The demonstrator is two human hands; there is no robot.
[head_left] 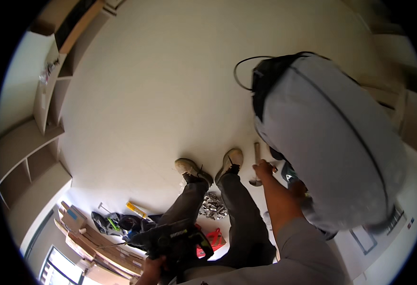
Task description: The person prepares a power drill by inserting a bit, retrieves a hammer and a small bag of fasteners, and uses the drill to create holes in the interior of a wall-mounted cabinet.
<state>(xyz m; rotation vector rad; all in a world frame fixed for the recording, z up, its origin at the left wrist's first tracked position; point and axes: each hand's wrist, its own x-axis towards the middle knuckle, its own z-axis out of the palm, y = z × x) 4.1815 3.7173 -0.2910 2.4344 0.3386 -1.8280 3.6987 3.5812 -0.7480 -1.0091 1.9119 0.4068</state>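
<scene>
drill low in the left hand, hammer up in the right

the drill (pixel 173 239), black and heavy, sits low in the picture over the person's lap, its body pointing to the left; the left hand (pixel 152 269) holds it from below at the grip, fingers wrapped tight around it, probably because the weight asks for a full grasp; the hammer (pixel 257 161) is higher and to the right, near the shoes, its handle upright and its head down; the right hand (pixel 264 169) closes on the lower part of the handle, fingers curled together around it, so the tool is held short and close to the head; whether the thumb presses on it i cannot tell; the two shoes (pixel 208 168) rest flat against the pale wall (pixel 161 85), legs stretched, which seems to brace the body; between the legs lies a pile of small metal parts (pixel 213 206); a red case (pixel 212 240) is just beside the drill; a big grey pack (pixel 332 142) with a black cable fills the right side, near the right arm; wooden shelves (pixel 32 142) stand well apart at the left.
</scene>
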